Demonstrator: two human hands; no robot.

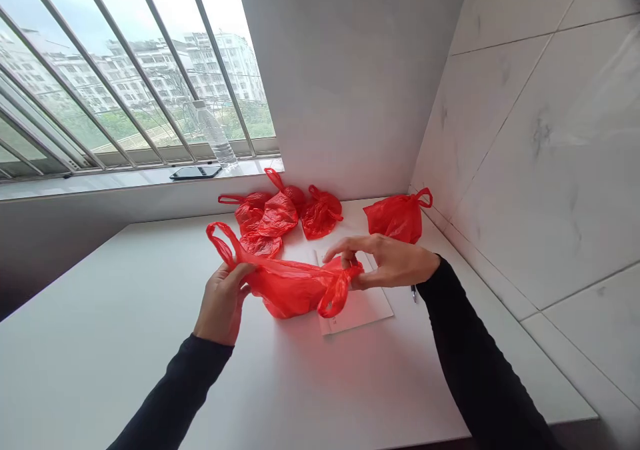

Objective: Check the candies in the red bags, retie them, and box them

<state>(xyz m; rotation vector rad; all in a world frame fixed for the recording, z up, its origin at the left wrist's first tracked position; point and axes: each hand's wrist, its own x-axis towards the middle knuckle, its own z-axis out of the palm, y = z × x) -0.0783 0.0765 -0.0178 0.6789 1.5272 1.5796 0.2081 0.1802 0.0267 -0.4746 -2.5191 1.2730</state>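
A red plastic bag is stretched sideways between my two hands, over the white table. My left hand pinches its left end below one handle loop, which sticks up. The bag's right end is in the grip of my right hand, thumb below and fingers curled above; the other loop droops beside it. What the bag contains is hidden. Partly under the bag and my right hand lies a white notebook or paper pad. A dark pen shows just below my right wrist.
Several tied red bags cluster at the table's back edge, and another red bag stands back right. On the windowsill are a phone and a clear bottle. A tiled wall bounds the table on the right.
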